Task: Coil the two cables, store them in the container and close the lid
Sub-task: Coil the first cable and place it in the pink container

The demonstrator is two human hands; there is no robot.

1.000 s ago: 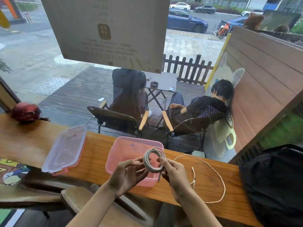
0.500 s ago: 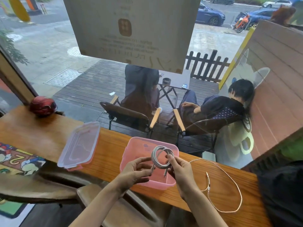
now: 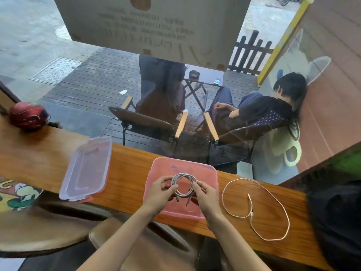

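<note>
A grey cable (image 3: 183,184) wound into a small round coil hangs over the open pink container (image 3: 180,163), its two plug ends dangling below. My left hand (image 3: 161,191) pinches the coil's left side and my right hand (image 3: 205,195) pinches its right side. A second, white cable (image 3: 257,209) lies in a loose loop on the wooden counter, right of the container. The clear lid (image 3: 86,170) with a pink rim lies flat on the counter to the container's left.
The wooden counter (image 3: 129,173) runs along a window. A red helmet (image 3: 28,116) sits at its far left and a black bag (image 3: 336,222) at its right end. A brown seat (image 3: 140,249) is under my arms. Outside, people sit on chairs.
My view has tilted down and closer. Both hands have lowered the coiled grey cable from upright above the container's front edge to lower, over its inside.
</note>
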